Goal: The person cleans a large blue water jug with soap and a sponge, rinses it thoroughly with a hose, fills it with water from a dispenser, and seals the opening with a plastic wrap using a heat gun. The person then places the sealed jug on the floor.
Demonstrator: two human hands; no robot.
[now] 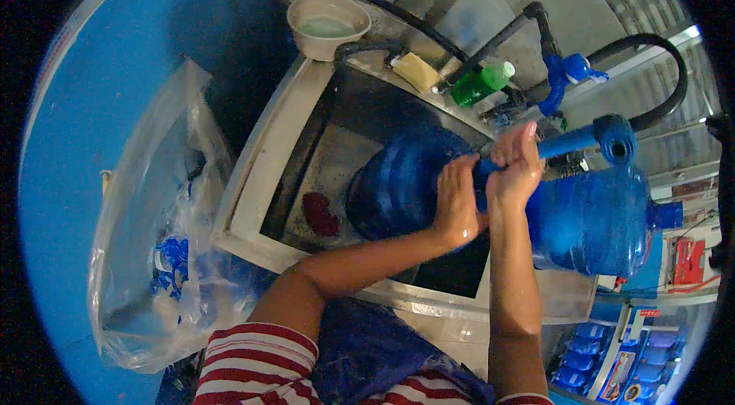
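A large blue plastic water jug (396,187) lies tilted in the sink (247,181), its neck end towards the right. My left hand (459,204) rests against the jug's shoulder, its fingers stretched out. At the neck end is my right hand (517,166), wet and raised. Its fingers partly cover the neck, and whether they grip it is hidden. A dark red scrubbing pad (320,214) lies on the sink floor, left of the jug.
A second blue jug (591,221) lies at the right, beneath a blue pipe (568,142). Behind the sink are a beige dipper (327,43) with liquid, a yellow sponge (414,72), a green bottle (482,83) and a blue valve (554,83). A clear plastic bag (143,221) hangs left.
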